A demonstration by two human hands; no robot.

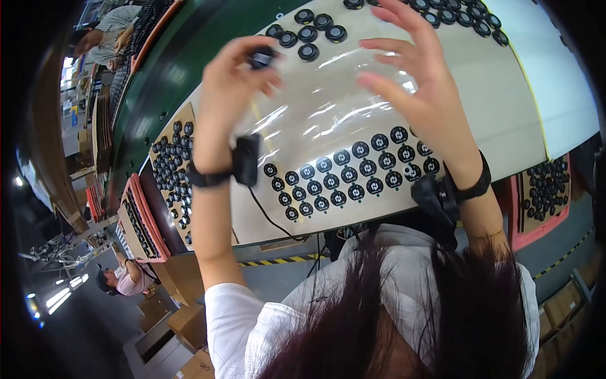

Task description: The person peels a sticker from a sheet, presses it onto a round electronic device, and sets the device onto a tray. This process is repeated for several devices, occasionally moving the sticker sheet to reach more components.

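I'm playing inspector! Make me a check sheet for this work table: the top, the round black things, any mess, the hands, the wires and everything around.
Surface: beige tabletop, with a shiny clear sheet across its middle.
Job's things: round black part in the left hand; white-marked black discs in rows near the person; loose black parts at the far side.
Clutter: a crowd of black pieces on cardboard at left.
Hands: left grips its part, blurred; right hand open, nothing seen in it.
Cables: thin black cable from the left wrist's black box.
Surroundings: two other people at left; striped floor tape; cardboard boxes.
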